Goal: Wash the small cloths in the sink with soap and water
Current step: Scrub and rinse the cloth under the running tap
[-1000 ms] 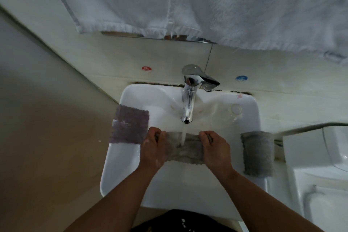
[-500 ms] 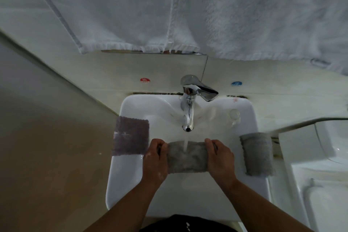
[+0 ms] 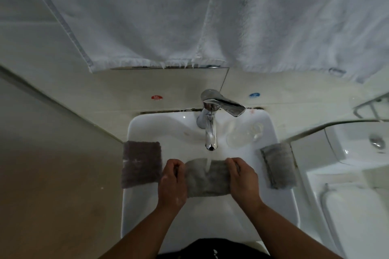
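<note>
A small grey cloth (image 3: 207, 177) is stretched over the white sink (image 3: 147, 212), under the running stream from the chrome tap (image 3: 210, 132). My left hand (image 3: 171, 183) grips its left end and my right hand (image 3: 244, 181) grips its right end, fingers curled round the fabric. A darker purple-grey cloth (image 3: 141, 164) lies draped over the sink's left rim. Another grey cloth (image 3: 278, 165) lies over the right rim. Foam flecks dot my left hand.
A big white towel (image 3: 189, 17) hangs overhead on the tiled wall, its hem just above the tap. A white toilet tank (image 3: 345, 153) stands to the right of the sink. Red (image 3: 156, 97) and blue (image 3: 254, 95) stickers mark the wall.
The view has tilted down a little, so the sink sits lower in frame. Both hands keep hold of the cloth under the stream, almost unmoved.
</note>
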Available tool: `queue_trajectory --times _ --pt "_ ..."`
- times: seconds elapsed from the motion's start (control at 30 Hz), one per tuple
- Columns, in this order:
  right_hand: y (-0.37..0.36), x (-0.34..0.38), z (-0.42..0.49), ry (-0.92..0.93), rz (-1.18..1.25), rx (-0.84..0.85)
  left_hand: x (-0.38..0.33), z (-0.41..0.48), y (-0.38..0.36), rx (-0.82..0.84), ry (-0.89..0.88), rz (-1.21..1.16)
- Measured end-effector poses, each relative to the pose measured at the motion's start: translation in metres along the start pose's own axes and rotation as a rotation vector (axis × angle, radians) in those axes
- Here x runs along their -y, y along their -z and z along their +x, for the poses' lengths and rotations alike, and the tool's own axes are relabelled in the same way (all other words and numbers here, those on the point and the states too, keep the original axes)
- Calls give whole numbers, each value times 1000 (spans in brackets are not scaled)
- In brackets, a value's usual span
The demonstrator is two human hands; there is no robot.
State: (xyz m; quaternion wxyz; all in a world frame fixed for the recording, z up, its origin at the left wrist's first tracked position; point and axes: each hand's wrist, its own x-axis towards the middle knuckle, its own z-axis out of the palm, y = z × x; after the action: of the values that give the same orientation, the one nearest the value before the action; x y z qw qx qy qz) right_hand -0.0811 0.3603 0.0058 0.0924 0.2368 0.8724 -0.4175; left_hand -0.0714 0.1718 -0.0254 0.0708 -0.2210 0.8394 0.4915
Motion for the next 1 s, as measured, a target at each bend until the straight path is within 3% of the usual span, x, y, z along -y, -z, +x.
queue_trajectory --times 0.3,0.47,0.63,0.77,0.87,1.0 --pt "-4 4 -2 -75 139 -44 -11 0 4 -1 -57 -25" --pt "-23 20 -4 -246 415 97 -22 -3 -13 -6 -35 -35" --pt "-34 36 -13 -181 550 275 -40 1 -27 -23 80 -60" --pt "-32 40 -8 -142 599 256 -64 -6 -37 11 85 -201" --pt "-28 40 -4 -224 670 323 -72 -10 -39 33 69 -244" --pt "-29 36 2 -244 669 311 -69 -10 -35 40 39 -161"
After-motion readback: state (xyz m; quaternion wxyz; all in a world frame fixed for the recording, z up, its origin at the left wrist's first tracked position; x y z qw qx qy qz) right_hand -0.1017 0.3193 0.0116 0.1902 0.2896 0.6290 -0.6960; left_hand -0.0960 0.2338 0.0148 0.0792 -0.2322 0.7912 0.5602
